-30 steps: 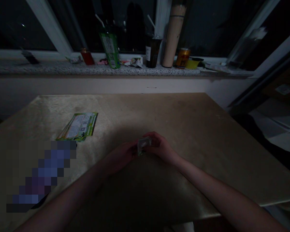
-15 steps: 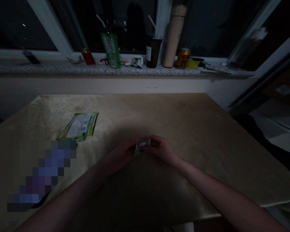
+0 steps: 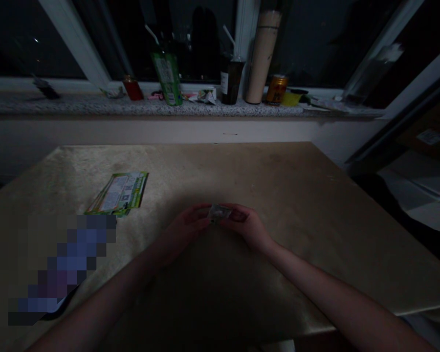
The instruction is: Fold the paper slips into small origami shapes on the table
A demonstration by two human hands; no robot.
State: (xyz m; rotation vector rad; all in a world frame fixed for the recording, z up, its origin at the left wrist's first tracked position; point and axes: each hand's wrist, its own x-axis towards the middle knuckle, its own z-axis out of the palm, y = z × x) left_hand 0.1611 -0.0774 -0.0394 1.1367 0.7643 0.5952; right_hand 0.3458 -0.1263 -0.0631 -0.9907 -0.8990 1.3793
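Note:
A small, crinkled packet (image 3: 219, 213), greyish and shiny with a dark lower edge, is held up over the middle of the table. My left hand (image 3: 185, 227) pinches its left side between thumb and fingers. On the opposite side, my right hand (image 3: 250, 229) grips the packet with thumb and curled fingers. Dim light hides what the packet contains. Further left on the tabletop lies a fanned stack of green and white printed packets (image 3: 122, 191).
A pixelated, phone-like object (image 3: 68, 264) lies beside my left forearm on the brown table (image 3: 278, 171). Along the granite windowsill (image 3: 201, 110) stand a green carton (image 3: 167, 78), a dark drink cup with straw (image 3: 231, 80), a tall beige flask (image 3: 263, 58) and an orange can (image 3: 277, 89).
The packet has turned, so its green lower-left corner shows less and it sits more level. My left thumb and fingers have shifted onto its left edge. My right hand has barely moved.

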